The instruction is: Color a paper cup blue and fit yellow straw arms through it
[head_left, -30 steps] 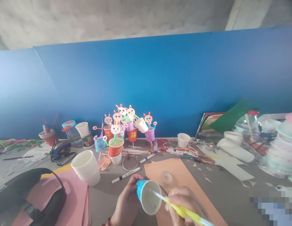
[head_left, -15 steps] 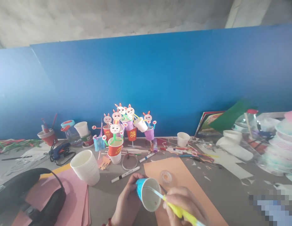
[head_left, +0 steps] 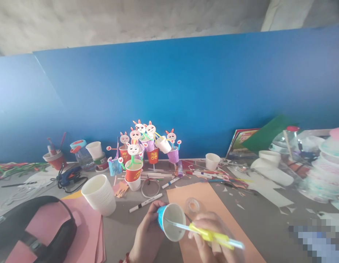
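Note:
A paper cup [head_left: 174,224], blue outside and white within, is tipped so its mouth faces me and to the right. My left hand [head_left: 150,228] wraps its blue side from the left. In my right hand [head_left: 209,233] is a slim tool [head_left: 207,235] with a yellow grip, pale blue shaft and thin tip; its exact kind is unclear. The tip lies inside the cup, against or near the inner left wall; whether it pierces the wall cannot be seen. Under my right hand lies a sheet of orange paper [head_left: 191,193] with a tape roll [head_left: 192,205] on it.
Stacked white cups [head_left: 99,193] and black headphones [head_left: 68,223] over pink paper [head_left: 88,219] lie left. A marker [head_left: 146,202] lies beyond my left hand. Rabbit-faced cup figures [head_left: 133,170] stand farther back. Paper scraps [head_left: 270,190] and plastic bowls [head_left: 325,179] are right.
The cup has risen slightly in view, still in my left hand. The tool's rear end has swung upward, so it lies flatter, with its tip still inside the cup.

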A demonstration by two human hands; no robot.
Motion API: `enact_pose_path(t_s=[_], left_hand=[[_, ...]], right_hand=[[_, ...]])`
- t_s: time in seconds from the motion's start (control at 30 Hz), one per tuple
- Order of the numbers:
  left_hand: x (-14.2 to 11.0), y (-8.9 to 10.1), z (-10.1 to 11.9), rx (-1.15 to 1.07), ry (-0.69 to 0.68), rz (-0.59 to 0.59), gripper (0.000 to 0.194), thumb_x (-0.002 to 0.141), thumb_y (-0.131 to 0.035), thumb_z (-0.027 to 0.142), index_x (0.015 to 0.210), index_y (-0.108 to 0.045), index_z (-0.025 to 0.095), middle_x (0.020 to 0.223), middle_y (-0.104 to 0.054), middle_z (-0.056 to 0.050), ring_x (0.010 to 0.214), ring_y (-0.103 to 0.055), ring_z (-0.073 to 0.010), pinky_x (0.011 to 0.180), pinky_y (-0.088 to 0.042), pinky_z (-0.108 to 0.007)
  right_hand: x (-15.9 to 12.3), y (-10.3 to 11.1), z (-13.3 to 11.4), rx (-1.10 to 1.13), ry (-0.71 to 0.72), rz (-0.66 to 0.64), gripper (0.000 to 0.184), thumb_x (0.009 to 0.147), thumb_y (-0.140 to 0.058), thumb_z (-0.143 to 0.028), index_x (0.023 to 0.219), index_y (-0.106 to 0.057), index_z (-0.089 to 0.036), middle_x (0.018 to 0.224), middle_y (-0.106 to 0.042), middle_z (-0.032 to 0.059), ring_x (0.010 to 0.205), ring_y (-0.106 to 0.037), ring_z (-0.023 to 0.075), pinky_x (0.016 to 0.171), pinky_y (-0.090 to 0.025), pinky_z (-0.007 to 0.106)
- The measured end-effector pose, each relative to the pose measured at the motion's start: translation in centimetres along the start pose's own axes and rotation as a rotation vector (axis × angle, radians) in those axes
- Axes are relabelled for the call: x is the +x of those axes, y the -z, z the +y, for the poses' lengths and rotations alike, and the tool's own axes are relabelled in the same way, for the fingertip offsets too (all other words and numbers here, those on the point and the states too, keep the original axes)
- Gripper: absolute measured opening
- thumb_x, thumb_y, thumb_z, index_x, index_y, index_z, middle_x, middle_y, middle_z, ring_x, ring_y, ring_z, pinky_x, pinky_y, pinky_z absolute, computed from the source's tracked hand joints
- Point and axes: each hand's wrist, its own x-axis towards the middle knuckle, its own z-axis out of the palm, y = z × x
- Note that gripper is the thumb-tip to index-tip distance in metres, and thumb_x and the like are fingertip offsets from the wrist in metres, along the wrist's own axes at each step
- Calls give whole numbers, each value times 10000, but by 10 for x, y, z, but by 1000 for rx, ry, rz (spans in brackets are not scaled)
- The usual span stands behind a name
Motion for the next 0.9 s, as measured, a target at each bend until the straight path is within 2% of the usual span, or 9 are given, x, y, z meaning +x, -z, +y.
enact_pose_path(t_s=[0.1,0.2,0.27,0.4,0.57,0.73,0.83,0.9], left_hand=[[0,0,0,-7,-4,-4,106,832,-639,237,909,-698,194,964,-697,-56,867,-595,-207,803,-421,-303],[0,0,0,-10,0,-9,112,819,-651,240,909,-699,196,979,-697,-53,876,-600,-206,803,-421,-298],[0,0,0,-2,-1,-12,115,806,-659,239,906,-698,196,955,-697,-49,874,-601,-206,810,-420,-298],[0,0,0,26,-12,-10,120,800,-657,251,896,-702,195,924,-702,-50,836,-602,-206,811,-421,-307],[1,0,0,23,-24,5,121,789,-665,247,893,-701,197,899,-685,-34,816,-599,-195,781,-417,-297],[-1,-2,1,37,-12,-32,116,787,-657,258,884,-684,201,933,-700,-59,844,-626,-240,790,-436,-341],[-2,-3,1,29,-12,-37,104,793,-664,259,874,-686,198,949,-709,-67,899,-635,-252,824,-433,-342],[-1,-3,1,26,-19,-23,105,790,-683,259,874,-690,196,955,-709,-63,928,-638,-253,835,-426,-329]], right_hand=[[0,0,1,56,-58,-14,131,977,-545,-146,966,-640,-235,750,-649,52,605,-642,183,513,-547,290],[2,6,7,87,-11,-134,121,961,-576,-135,973,-649,-231,738,-676,45,624,-674,188,551,-589,301],[5,11,11,110,-5,-158,141,945,-591,-117,1004,-647,-232,730,-692,37,643,-690,196,621,-622,332],[8,15,17,149,-88,-128,134,952,-593,-133,1014,-650,-237,702,-685,15,602,-698,194,620,-630,329],[5,13,18,177,-79,-125,123,962,-600,-140,1033,-648,-227,848,-715,51,543,-695,160,583,-631,307],[6,12,17,155,-115,-82,121,968,-579,-122,982,-639,-226,777,-670,26,555,-675,157,543,-619,281],[7,14,18,82,-52,-57,164,958,-576,-100,1057,-631,-218,812,-685,52,626,-692,180,546,-621,292],[7,15,18,21,37,-100,209,944,-572,-75,1084,-639,-214,849,-703,77,719,-704,206,595,-627,324]])
